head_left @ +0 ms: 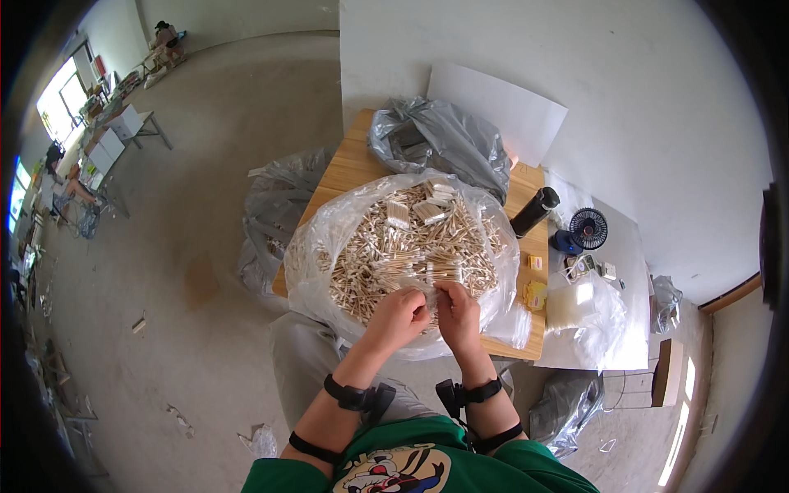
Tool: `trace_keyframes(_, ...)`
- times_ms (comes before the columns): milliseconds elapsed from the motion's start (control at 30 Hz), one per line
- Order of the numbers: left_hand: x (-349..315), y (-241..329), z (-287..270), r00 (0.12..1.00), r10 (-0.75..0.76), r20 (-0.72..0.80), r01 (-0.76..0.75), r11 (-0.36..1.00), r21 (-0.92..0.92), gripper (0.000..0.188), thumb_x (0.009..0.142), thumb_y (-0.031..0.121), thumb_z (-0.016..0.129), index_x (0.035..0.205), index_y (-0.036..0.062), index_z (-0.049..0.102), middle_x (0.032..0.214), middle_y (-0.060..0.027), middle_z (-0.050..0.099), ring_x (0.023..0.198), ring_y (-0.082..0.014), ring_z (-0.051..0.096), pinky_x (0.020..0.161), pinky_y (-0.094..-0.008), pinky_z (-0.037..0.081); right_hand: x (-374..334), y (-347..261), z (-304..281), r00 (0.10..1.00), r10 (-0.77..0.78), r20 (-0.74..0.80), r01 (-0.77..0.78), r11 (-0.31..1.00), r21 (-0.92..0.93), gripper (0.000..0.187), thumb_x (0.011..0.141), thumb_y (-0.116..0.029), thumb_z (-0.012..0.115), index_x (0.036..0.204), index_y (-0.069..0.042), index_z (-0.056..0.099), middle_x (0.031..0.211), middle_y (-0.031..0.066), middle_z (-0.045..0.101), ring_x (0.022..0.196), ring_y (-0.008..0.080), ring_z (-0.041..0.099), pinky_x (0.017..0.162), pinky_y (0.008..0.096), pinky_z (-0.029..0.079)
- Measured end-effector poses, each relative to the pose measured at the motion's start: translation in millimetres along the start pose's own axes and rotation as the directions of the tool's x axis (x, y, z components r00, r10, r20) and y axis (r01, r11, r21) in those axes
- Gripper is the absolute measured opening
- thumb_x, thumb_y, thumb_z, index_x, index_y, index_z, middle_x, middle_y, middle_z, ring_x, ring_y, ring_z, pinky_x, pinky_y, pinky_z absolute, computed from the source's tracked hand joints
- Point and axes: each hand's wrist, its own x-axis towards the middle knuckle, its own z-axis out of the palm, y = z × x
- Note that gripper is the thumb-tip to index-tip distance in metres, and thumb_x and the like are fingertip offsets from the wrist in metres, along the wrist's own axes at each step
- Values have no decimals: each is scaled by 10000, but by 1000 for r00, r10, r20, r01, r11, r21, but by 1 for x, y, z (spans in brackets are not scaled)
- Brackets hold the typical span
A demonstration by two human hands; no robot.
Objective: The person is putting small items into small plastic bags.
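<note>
A large clear plastic bag (308, 246) lies wide open on the wooden table, filled with loose cotton swabs (370, 246). Several neat bundles of swabs (398, 215) rest on the heap toward its far side. Over the near part of the heap, my left hand (400, 317) and my right hand (458, 314) are close together, both closed with fingertips pinched. Between them shows a bit of thin, clear plastic, which looks like a small bag. The fingers partly hide it, and I cannot see whether anything is inside.
A grey plastic bag (485, 152) sits at the back of the wooden table (349, 168). To the right are a black bottle (534, 212), a small fan (588, 228), yellow boxes (535, 296) and stacked clear bags (571, 306). Two people (167, 43) sit far left.
</note>
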Motion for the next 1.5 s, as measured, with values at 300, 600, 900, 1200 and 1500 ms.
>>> trace_keyframes(300,0,-15,-8,900,-240,-364,154,956,-250,297,827,234,685,915,-18,555,673,-10,540,602,-178,527,567,-286,441,-3,16,12,845,513,149,-387,396,833,258,806,122,452,1019,15,550,961,116,634,838,214,644,709,366,578)
trace_keyframes(600,6,-6,-20,955,-152,-255,133,987,-89,157,750,127,722,800,15,624,702,-84,606,636,-227,588,582,-318,453,11,6,-1,974,213,80,-224,845,486,227,872,-23,549,1094,2,593,1060,92,621,1002,148,558,879,258,414)
trace_keyframes(900,9,-9,-16,970,-10,-241,24,998,56,130,693,63,742,742,16,632,725,-93,619,649,-243,600,565,-319,457,16,19,22,968,206,140,-249,834,493,90,845,-64,640,908,1,638,855,46,666,777,95,598,709,228,469)
trace_keyframes(1200,6,-22,-9,915,-364,-175,295,898,-327,86,792,39,690,781,9,610,721,-9,598,641,-63,529,570,-208,427,23,-6,26,901,389,193,-379,486,788,100,872,-104,636,839,-29,578,762,23,627,674,61,555,608,201,456)
trace_keyframes(1500,5,-17,-3,824,-567,-16,262,406,-876,70,817,50,679,844,33,617,799,-3,622,707,-53,547,665,-197,439,25,4,33,942,328,77,-271,603,750,105,887,-117,616,856,-34,559,768,31,623,676,56,553,535,182,446)
